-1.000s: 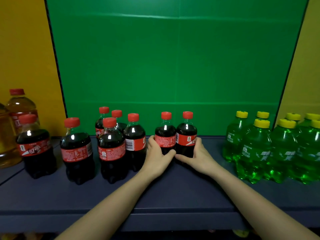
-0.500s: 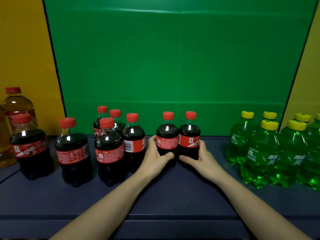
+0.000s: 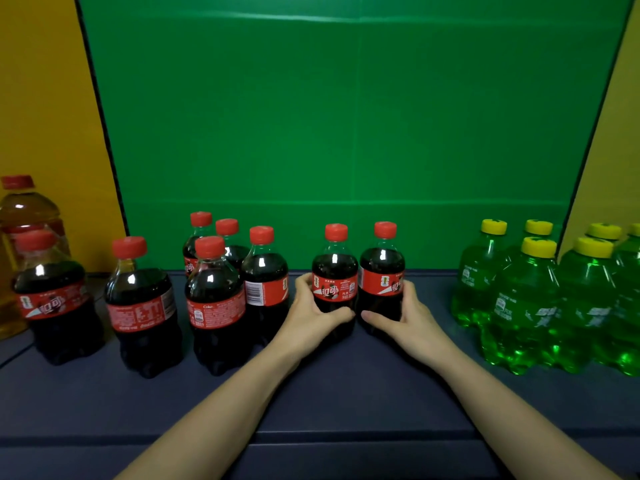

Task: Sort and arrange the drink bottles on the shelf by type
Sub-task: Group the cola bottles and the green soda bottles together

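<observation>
Two small cola bottles with red caps stand side by side at the shelf's middle. My left hand [image 3: 310, 317] grips the left cola bottle [image 3: 334, 271] low on its body. My right hand [image 3: 408, 320] grips the right cola bottle [image 3: 382, 268] the same way. Both bottles stand upright on the dark shelf [image 3: 346, 403]. A cluster of cola bottles [image 3: 216, 299] stands just left of my left hand, with two more cola bottles [image 3: 140, 306] further left. Several green soda bottles [image 3: 526, 299] with yellow caps are grouped at the right.
A large amber bottle [image 3: 24, 216] with a red cap stands at the far left behind a cola bottle. A green back panel [image 3: 346, 133] and yellow side walls close in the shelf. The shelf's front edge [image 3: 311, 441] runs below my forearms.
Both hands keep their hold on the two middle cola bottles. The view has shifted slightly, and the pair sits a little to the right of where it was.
</observation>
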Demonstrator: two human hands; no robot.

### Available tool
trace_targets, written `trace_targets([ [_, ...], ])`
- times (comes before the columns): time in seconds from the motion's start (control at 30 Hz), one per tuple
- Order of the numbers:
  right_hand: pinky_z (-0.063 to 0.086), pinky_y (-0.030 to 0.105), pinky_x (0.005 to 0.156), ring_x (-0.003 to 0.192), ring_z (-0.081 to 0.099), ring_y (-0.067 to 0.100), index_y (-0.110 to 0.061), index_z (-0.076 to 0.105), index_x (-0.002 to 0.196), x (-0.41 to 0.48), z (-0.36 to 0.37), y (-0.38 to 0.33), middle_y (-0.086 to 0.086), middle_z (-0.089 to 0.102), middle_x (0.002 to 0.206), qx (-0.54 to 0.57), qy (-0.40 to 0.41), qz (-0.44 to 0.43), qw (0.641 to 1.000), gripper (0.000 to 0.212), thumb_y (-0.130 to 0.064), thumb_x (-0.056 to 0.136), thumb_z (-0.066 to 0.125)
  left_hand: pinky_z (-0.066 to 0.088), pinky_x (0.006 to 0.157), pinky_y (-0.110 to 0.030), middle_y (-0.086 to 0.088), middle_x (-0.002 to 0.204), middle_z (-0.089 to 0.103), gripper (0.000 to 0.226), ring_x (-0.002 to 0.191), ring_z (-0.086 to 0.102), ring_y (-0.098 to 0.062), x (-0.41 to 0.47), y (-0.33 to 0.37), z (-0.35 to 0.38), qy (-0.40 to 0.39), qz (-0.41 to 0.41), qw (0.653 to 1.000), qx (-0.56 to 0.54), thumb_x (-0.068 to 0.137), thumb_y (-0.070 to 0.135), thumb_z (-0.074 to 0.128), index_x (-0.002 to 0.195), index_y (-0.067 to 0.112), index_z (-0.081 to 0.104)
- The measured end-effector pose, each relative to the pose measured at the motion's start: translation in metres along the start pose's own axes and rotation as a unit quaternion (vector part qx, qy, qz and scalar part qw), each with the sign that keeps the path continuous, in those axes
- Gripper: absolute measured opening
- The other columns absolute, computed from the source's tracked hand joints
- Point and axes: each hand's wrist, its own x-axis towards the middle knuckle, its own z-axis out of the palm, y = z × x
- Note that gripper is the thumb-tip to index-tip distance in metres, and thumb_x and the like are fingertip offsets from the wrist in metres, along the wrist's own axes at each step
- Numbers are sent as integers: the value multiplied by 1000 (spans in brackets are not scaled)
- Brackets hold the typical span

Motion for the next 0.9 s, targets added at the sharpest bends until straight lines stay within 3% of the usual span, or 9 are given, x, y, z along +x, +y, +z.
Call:
trace_targets([
  [0.07,34,24,89,111,46,10,-18,29,133,0,0,0,-7,49,122,-6,5,-2,1000,66,-31,81,69,43,83,-16,4,114,55,62,106,54,-9,0,-1,0,3,11,1000,7,76,7,71,118,25,29],
  [0.2,35,26,91,118,46,14,-18,30,133,0,2,2,-1,49,129,-20,33,-12,999,66,-28,81,69,38,94,-20,3,120,55,63,112,52,-9,2,-5,2,29,41,998,33,74,13,76,120,18,34],
  [0.33,38,33,99,122,46,17,-17,31,133,1,8,2,-1,50,132,-58,57,-24,996,71,-38,77,71,32,88,-12,6,118,50,66,111,45,-5,3,-5,5,44,69,993,82,78,17,73,129,11,31],
  [0.47,37,40,101,123,46,20,-14,32,131,5,13,-2,1,49,132,-92,78,-17,993,73,-42,76,71,31,88,-12,4,120,49,65,111,43,-5,4,-5,5,48,75,991,101,80,17,71,130,9,29],
  [0.77,33,34,104,128,39,23,-9,31,136,6,11,-4,7,43,138,-62,58,-4,996,81,-40,74,74,30,94,-15,-1,133,46,72,121,42,-9,-4,1,6,48,66,992,98,81,17,70,136,8,24],
  [0.83,27,36,110,132,33,25,-6,30,138,0,6,-9,11,37,141,-53,111,-18,992,83,-36,75,74,28,98,-16,4,133,41,76,124,38,-6,-16,7,1,41,67,993,86,81,17,70,139,8,21],
  [0.9,31,35,108,127,38,22,-9,38,132,-13,2,-19,6,42,133,-42,202,-88,975,64,-24,79,71,29,99,-16,11,128,38,70,125,37,-4,-35,12,-7,28,64,993,91,82,17,68,138,10,26],
])
